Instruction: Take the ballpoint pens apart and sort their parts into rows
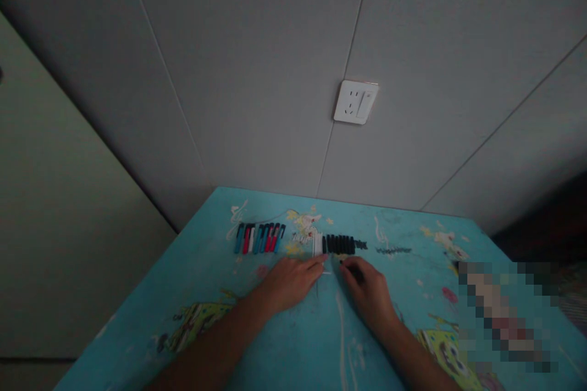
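Note:
My left hand (293,281) reaches in from the left with fingers pressed together, its fingertips at the lower ends of several thin white sticks (317,243). Whatever those fingers hold is hidden. My right hand (370,293) is closed in a pinch, with a small dark piece (341,263) at its fingertips, too small to name. Just beyond the hands stands a row of short black cylinders (340,244), like pen caps. Right of that row lies a cluster of small dark parts (361,245).
Blue, red and white pen-like barrels (260,238) lie side by side at the left. A line of tiny dark parts (393,250) lies at the right. The blue cartoon-print table (284,342) meets a grey panelled wall (257,73) with a white socket (356,102). One area at right is pixelated.

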`<state>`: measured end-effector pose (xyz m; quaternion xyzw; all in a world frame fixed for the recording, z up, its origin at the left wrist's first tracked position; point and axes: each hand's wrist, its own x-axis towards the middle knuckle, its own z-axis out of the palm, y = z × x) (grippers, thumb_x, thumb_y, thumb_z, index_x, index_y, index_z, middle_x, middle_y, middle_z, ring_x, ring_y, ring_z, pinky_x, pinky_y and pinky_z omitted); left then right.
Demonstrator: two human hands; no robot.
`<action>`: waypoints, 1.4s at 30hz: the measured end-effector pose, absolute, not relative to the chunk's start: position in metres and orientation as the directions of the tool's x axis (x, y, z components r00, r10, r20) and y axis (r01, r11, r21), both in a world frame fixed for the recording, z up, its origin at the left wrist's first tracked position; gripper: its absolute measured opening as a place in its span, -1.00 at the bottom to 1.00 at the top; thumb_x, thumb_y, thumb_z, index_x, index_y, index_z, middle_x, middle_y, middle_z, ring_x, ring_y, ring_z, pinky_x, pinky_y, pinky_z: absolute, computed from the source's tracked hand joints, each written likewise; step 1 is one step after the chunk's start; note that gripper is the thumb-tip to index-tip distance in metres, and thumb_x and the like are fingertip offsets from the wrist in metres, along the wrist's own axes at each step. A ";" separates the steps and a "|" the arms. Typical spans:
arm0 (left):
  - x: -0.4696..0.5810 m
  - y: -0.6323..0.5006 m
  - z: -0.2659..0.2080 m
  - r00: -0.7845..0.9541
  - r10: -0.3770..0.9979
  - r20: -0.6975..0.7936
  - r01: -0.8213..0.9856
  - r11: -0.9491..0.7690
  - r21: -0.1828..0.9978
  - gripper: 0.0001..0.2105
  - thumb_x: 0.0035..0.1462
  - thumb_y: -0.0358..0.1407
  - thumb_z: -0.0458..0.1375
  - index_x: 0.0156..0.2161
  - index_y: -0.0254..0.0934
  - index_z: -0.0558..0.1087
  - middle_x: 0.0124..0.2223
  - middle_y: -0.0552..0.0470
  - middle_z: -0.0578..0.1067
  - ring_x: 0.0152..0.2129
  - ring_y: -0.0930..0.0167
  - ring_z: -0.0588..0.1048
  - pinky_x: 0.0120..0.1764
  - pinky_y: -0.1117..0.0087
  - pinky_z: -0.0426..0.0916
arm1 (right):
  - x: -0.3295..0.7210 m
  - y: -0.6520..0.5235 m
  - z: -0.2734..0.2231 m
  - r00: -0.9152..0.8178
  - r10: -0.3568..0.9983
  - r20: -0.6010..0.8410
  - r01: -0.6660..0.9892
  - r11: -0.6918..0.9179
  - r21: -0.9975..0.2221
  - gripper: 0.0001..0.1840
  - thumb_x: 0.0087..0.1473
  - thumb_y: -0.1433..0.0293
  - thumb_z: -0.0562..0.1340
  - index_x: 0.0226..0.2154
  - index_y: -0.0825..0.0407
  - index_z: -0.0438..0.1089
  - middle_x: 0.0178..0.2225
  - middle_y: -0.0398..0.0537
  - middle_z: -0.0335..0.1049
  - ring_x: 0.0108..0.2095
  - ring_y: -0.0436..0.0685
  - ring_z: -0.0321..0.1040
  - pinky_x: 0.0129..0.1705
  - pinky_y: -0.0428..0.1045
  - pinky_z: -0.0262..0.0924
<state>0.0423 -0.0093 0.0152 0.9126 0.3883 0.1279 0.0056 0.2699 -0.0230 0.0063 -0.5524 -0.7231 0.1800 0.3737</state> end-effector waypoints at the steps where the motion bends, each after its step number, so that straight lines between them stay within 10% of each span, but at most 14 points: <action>1: 0.042 -0.009 0.015 0.678 0.699 0.229 0.694 -0.711 0.116 -0.72 0.34 -0.34 -0.06 0.01 -0.19 0.44 0.25 -0.06 0.33 -0.23 0.34 0.57 -0.22 0.30 0.47 | 0.271 -0.021 0.007 -0.102 0.925 0.367 0.672 0.336 -0.660 -0.74 0.24 0.24 0.12 -0.18 -0.02 0.46 -0.23 0.02 0.52 -0.26 0.18 0.48 -0.20 0.05 0.37; 12: 0.039 -0.010 0.017 0.690 0.685 0.234 0.687 -0.721 0.086 -0.76 0.32 -0.38 -0.03 0.00 -0.21 0.42 0.23 -0.02 0.37 -0.15 0.29 0.56 -0.20 0.26 0.48 | 0.241 0.020 0.016 -0.340 0.791 0.508 0.862 0.478 -0.168 -0.65 0.29 0.38 0.05 0.03 0.04 0.42 -0.27 0.07 0.49 -0.23 0.21 0.36 -0.12 0.10 0.21; 42: 0.034 -0.011 0.019 0.610 0.731 0.305 0.688 -0.680 0.254 -0.76 0.36 -0.31 -0.06 0.03 -0.19 0.39 0.03 -0.03 0.50 -0.18 0.36 0.54 -0.13 0.34 0.45 | 0.245 0.003 0.013 -0.475 0.806 0.352 0.796 0.565 -0.219 -0.83 0.22 0.42 0.18 -0.18 -0.02 0.49 -0.26 0.00 0.38 -0.21 0.15 0.30 -0.13 0.03 0.15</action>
